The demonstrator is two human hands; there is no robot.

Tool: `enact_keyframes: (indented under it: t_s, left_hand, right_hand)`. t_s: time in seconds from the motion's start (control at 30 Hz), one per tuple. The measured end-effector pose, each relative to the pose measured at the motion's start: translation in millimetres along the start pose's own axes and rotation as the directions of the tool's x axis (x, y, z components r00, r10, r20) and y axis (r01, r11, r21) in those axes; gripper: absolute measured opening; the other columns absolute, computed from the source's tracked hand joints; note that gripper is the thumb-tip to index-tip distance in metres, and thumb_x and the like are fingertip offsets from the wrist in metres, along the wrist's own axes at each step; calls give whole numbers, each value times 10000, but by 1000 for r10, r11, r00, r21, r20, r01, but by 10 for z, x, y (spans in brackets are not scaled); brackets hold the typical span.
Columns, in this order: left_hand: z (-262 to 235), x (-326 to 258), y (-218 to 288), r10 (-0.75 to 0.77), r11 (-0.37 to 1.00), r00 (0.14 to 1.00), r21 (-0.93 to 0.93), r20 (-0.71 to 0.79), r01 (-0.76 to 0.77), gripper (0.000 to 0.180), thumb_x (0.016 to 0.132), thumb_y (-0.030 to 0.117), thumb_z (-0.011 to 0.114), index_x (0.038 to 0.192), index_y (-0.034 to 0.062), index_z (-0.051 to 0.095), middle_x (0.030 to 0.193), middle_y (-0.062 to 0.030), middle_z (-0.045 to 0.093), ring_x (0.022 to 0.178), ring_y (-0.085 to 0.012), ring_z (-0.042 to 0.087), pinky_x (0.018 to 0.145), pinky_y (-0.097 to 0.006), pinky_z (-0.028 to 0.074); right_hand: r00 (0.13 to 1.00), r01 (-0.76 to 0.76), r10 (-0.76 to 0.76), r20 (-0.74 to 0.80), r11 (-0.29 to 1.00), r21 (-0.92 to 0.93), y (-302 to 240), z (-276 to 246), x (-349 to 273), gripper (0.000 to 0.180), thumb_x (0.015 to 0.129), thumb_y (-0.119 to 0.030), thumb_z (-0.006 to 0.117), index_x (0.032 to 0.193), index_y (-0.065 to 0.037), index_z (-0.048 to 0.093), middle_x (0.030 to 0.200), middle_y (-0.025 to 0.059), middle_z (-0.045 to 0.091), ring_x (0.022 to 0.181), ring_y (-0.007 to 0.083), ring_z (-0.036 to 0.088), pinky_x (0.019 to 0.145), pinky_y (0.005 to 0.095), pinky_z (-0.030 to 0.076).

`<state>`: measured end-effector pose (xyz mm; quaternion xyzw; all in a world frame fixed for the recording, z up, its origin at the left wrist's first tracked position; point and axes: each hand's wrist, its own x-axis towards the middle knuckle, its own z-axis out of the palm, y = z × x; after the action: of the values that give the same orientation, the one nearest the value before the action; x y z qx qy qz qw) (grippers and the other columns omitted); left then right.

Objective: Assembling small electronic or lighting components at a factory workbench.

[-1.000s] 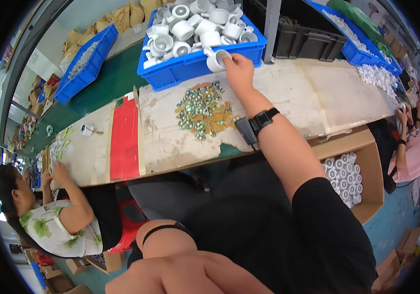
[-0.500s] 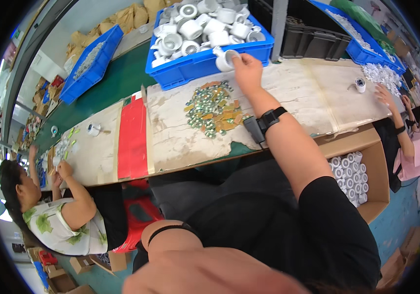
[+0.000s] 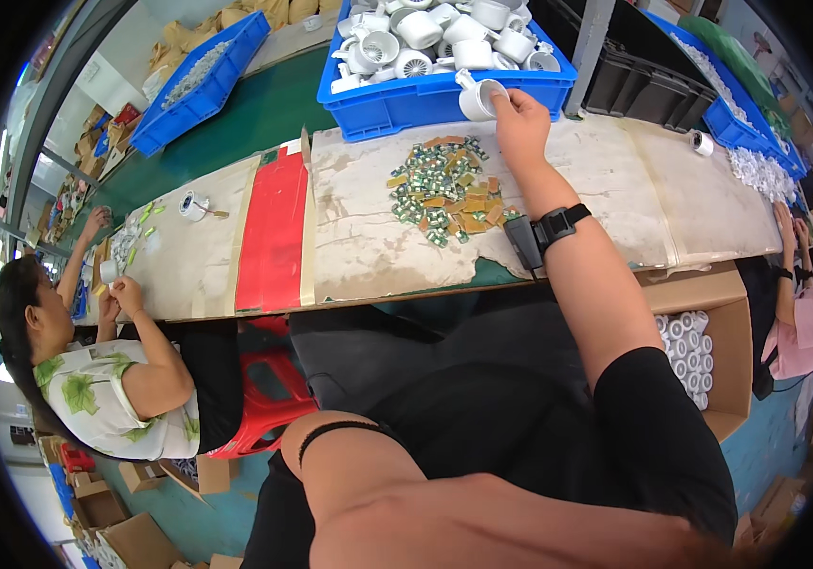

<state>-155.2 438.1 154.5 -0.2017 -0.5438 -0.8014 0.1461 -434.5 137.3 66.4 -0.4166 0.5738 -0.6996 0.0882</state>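
My right hand (image 3: 523, 128) is closed on the rim of a white plastic cup-shaped housing (image 3: 476, 100) with a short stub. The housing is tilted, in front of the near wall of a blue bin (image 3: 444, 106) heaped with similar white housings (image 3: 418, 30). Below and left of that hand, a loose pile of small green and orange-brown circuit boards (image 3: 440, 194) lies on the worktop. My left hand (image 3: 492, 522) looms large and blurred at the lower edge, close to the camera, with a black band behind it; its fingers are hidden.
A person (image 3: 112, 379) works at the left beside a small white part (image 3: 193, 206); others sit at the far right. Red tape (image 3: 274, 232) crosses the worktop. A carton (image 3: 729, 356) of white parts stands below its right edge. A grey post (image 3: 592, 52) rises beside the blue bin.
The view has shifted, so the bench appears further right and higher. My right hand still holds the white housing near the bin. My left hand has shifted across the lower edge.
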Motion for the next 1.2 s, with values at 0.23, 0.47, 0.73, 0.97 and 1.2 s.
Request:
enact_keyframes:
  t_s: [0.23,0.47,0.73,0.97,1.2]
  left_hand:
    - [62,-18,63,69,997,996,42,-57,-67,306,1100,86,441,1306,-37,632,1157,-235,708,983,-246,723,835,-263,594]
    - [-186,293,78,124,990,984,91,-132,-112,276,1095,104,459,1273,-25,626,1131,-223,703,957,-243,715,815,-270,581]
    - [-20,346,-44,207,973,956,143,-210,-180,244,1089,125,480,1235,-12,619,1101,-209,699,926,-241,705,792,-278,566]
    - [-261,364,210,275,953,925,203,-264,-226,219,1083,144,499,1202,0,613,1075,-197,694,899,-239,697,771,-285,553]
    - [28,323,75,355,920,880,284,-316,-269,198,1078,162,517,1169,11,607,1049,-184,690,872,-236,689,751,-293,540]
  right_hand:
    - [996,-63,62,57,998,21,-8,-38,-20,236,971,-209,725,990,17,790,795,3,727,700,40,572,626,241,445]
    - [994,-72,68,88,996,43,-78,3,-27,230,965,-198,735,995,24,786,785,7,728,692,42,572,623,241,448]
    - [997,-26,18,81,995,101,-101,-11,-33,226,952,-186,738,956,36,775,705,-3,681,630,45,534,571,261,421]
    - [994,3,-12,107,997,83,-106,-2,-32,214,969,-170,734,987,39,774,732,-20,692,653,20,528,579,228,402]
    - [991,-20,14,132,999,39,-164,-40,-93,206,970,-171,736,981,31,775,727,-25,685,657,22,536,589,227,415]
